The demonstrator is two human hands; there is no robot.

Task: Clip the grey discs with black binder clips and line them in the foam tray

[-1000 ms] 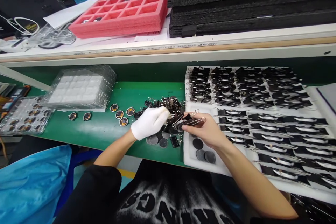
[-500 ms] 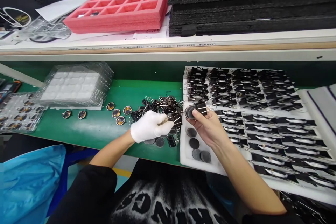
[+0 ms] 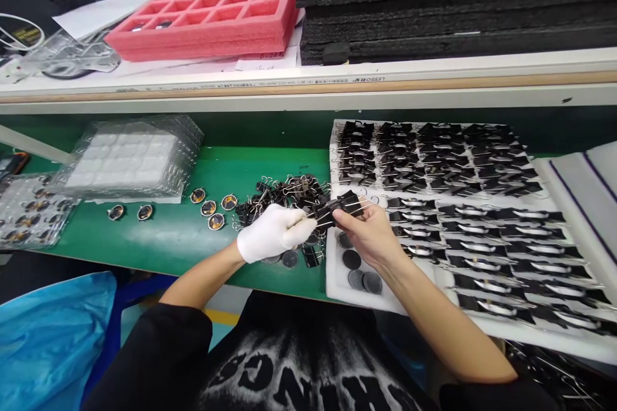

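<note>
My left hand (image 3: 276, 231), in a white glove, pinches the wire handles of a black binder clip (image 3: 324, 213). My bare right hand (image 3: 373, 231) grips a dark round piece with another black binder clip (image 3: 351, 203) on its edge. Both clips now meet between my hands, and the round piece is mostly hidden behind them and my fingers. Behind my left hand lies a heap of loose binder clips (image 3: 284, 196). Several dark discs (image 3: 351, 260) rest on the white foam near my right wrist, and grey discs (image 3: 290, 259) lie below the glove.
White foam (image 3: 337, 289) on the right carries rows of clipped round parts (image 3: 486, 247). Several round parts with amber centres (image 3: 208, 208) lie on the green table (image 3: 159, 244). Clear plastic trays (image 3: 130, 160) are stacked at left. A shelf (image 3: 270, 99) above holds a pink foam tray (image 3: 202, 45) and black foam sheets (image 3: 448, 6).
My right hand has brought its round piece left and turned it, against the clip in my left hand. The gloved hand stays nearly in place. The whole view has shifted slightly.
</note>
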